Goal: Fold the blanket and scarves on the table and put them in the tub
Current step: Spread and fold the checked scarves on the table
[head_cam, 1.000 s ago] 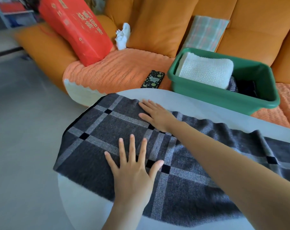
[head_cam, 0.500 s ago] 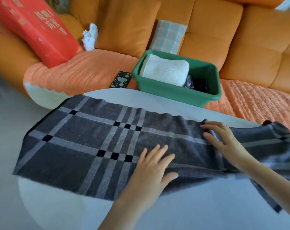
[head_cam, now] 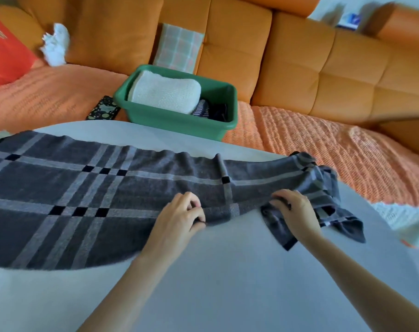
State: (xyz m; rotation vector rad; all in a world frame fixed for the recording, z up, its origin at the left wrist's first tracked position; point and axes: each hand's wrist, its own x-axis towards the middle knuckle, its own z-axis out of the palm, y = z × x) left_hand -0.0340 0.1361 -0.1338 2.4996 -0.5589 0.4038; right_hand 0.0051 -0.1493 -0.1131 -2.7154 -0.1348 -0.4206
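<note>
In the middle of the frame we see the grey checked scarf (head_cam: 84, 188) lying across the white surface (head_cam: 227, 283), flat at the left and bunched at the right. The left hand (head_cam: 179, 216) pinches its near edge with curled fingers. The right hand (head_cam: 294, 212) grasps the bunched part. Above centre, the green tub (head_cam: 179, 122) stands on the orange sofa (head_cam: 323, 75). In it lie a folded white blanket (head_cam: 165, 92) at the left and some dark striped cloth (head_cam: 202, 109) at the right.

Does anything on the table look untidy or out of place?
The scarf is bunched and twisted at its right end, near the table edge; the rest lies flat. The left hand and right hand grip its near edge. Nothing looks spilled or damaged.
</note>
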